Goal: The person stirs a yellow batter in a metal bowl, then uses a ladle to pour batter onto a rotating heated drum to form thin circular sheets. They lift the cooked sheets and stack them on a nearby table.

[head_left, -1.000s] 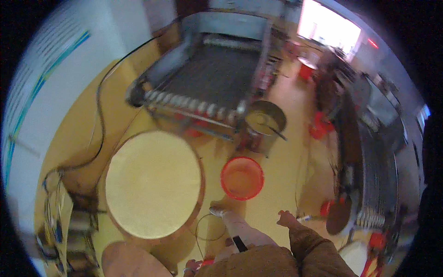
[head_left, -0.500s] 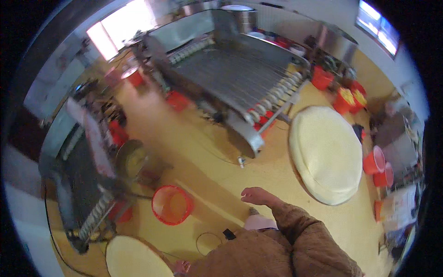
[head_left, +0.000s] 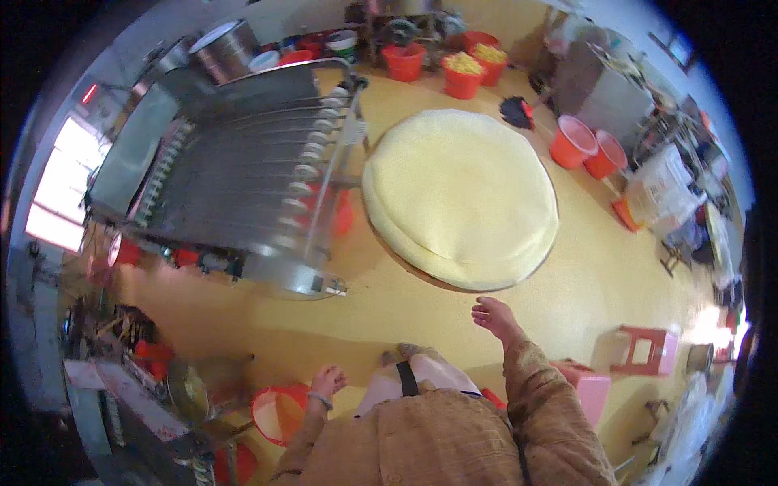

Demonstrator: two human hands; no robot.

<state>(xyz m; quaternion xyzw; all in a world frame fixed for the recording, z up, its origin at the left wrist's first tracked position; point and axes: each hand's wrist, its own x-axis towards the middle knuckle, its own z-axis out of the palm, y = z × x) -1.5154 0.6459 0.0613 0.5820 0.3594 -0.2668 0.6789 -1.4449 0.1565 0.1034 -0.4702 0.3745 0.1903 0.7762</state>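
Observation:
My right hand hangs free at the front of my body, its fingers loosely apart and holding nothing. It is nearest to a large round cream cloth-covered thing on the floor, a short way off from its lower edge. What lies under the cloth is hidden. Lower and to the left, my left hand is also empty, with its fingers spread. Close beside that hand stands a red bucket, partly behind my sleeve. Neither hand touches anything.
A big metal machine with rods and a row of white rings stands at left. Red buckets with yellow pieces stand far off. Pink buckets are at right, with a pink stool nearer. A metal pot stands lower left.
My view has swung right, so the cloth-covered thing is now central and the machine is at left. My left hand has come further into view. Both hands remain empty.

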